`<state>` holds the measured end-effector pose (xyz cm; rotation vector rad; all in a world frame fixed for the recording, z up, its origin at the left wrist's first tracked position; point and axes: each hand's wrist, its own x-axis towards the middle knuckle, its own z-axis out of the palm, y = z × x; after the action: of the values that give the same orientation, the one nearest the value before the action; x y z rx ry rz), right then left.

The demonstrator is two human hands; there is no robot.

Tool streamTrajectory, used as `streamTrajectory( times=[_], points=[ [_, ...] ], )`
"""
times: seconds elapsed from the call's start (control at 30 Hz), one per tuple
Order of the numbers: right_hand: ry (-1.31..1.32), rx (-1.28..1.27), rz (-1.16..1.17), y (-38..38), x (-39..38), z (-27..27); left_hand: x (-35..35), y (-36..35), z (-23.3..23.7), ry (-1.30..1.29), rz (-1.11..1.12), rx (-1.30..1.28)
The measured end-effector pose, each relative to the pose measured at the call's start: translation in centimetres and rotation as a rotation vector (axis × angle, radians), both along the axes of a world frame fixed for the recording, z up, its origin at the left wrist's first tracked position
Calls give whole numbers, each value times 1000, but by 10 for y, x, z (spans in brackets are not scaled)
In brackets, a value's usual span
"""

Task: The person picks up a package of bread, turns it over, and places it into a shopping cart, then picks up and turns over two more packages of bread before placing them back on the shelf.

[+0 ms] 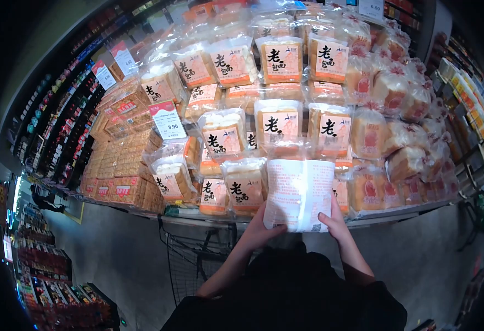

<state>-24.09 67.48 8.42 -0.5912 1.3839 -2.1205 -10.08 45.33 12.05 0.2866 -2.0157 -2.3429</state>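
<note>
A bread package (299,193) with its white printed back showing is held upright between my two hands, at the front edge of the bread display. My left hand (261,227) grips its lower left side, and my right hand (335,222) grips its lower right side, with the thumb on the wrapper. Right behind it stand similar packages with orange labels (277,124). Another such package (245,185) sits just left of the held one.
Bagged loaves (368,132) fill the display's right side; boxed brown goods (121,160) are stacked at left. A price card (168,120) stands among the packages. A black wire cart (189,254) is below the display's edge (407,213). Shelves line both sides.
</note>
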Motion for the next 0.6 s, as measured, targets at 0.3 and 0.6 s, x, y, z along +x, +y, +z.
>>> streamTrajectory(
  times=[0.3,0.6],
  points=[
    [0,11,22,-2,0,-2,2,-2,-5,-1,24,-3],
    [-4,5,28,-4,0,-4,3,-3,-7,24,24,-2]
  ],
)
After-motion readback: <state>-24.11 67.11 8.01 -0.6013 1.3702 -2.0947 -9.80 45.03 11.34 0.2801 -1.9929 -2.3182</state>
